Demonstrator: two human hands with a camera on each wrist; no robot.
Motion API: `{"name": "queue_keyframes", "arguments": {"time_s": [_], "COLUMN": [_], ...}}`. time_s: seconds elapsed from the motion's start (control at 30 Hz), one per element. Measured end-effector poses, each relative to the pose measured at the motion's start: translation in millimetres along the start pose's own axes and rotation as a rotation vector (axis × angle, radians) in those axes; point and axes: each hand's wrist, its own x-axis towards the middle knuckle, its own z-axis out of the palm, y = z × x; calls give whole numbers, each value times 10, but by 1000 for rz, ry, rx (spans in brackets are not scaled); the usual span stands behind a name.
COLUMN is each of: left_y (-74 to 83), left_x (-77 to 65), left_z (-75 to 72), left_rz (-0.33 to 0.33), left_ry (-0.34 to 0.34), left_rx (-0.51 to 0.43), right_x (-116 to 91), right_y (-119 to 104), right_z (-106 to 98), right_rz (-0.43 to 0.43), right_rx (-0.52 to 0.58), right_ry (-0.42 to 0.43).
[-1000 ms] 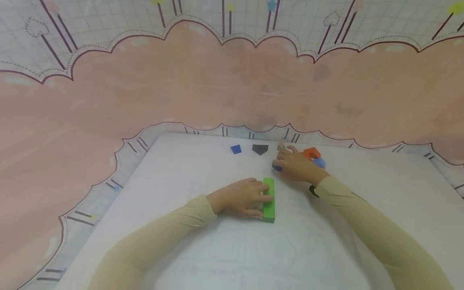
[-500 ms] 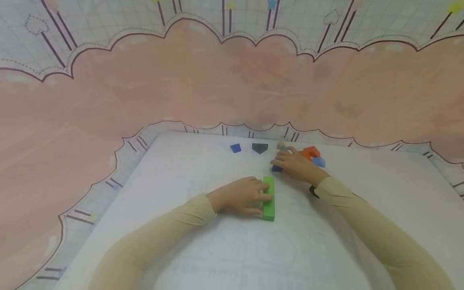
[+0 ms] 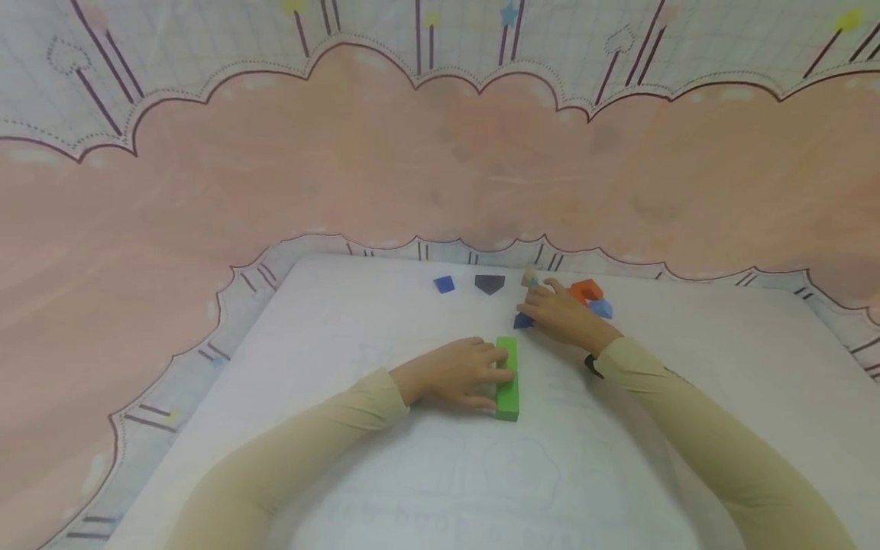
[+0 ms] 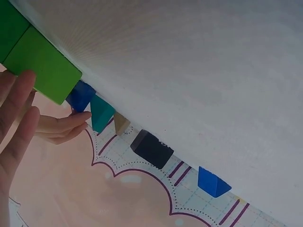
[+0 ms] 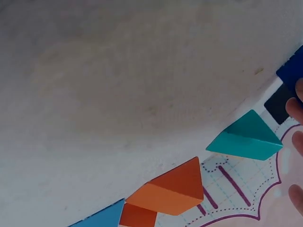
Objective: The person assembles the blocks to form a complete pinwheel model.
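Two green blocks point(image 3: 507, 401) stand end to end in the middle of the table. My left hand point(image 3: 457, 374) rests its spread fingers across their top, fingertips almost straight. Farther off, my right hand point(image 3: 567, 315) pinches a dark blue triangular block point(image 3: 521, 321). In the right wrist view, fingertips point(image 5: 293, 109) sit right at the edge of this blue block point(image 5: 289, 71); the head view hides the right thumb. Just beyond lies a teal triangular block point(image 5: 248, 137), beside a tan block point(image 3: 528, 275).
Along the back lie a blue block point(image 3: 444, 284) and a dark grey pointed block point(image 3: 490, 283). Orange blocks point(image 3: 587, 289) and a light blue block point(image 3: 600, 308) lie beyond the right wrist. A patterned cloth point(image 3: 440, 168) rises behind the white table point(image 3: 330, 305).
The right hand's fingers have eased slightly to the right over the dark blue block, more of which shows now. The left hand and green blocks keep their places.
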Motion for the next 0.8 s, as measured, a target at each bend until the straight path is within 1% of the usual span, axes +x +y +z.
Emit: {"name": "queue_keyframes", "arguments": {"time_s": [0.13, 0.33, 0.5, 0.63, 0.8], "left_y": [10, 9, 18, 16, 14], "left_x": [-2, -6, -4, -5, -14], "left_z": [1, 21, 0, 7, 17], "left_rz": [1, -6, -3, -3, -8], "left_ry": [4, 1, 3, 8, 9], "left_rx": [2, -6, -20, -13, -4], "right_x": [21, 76, 117, 154, 179], "right_y": [-25, -67, -103, -125, -138], "right_z": [-5, 4, -2, 4, 9], "right_rz": [-8, 17, 7, 13, -13], "right_rx": [14, 67, 106, 118, 93], "right_ry": [5, -57, -71, -99, -87]}}
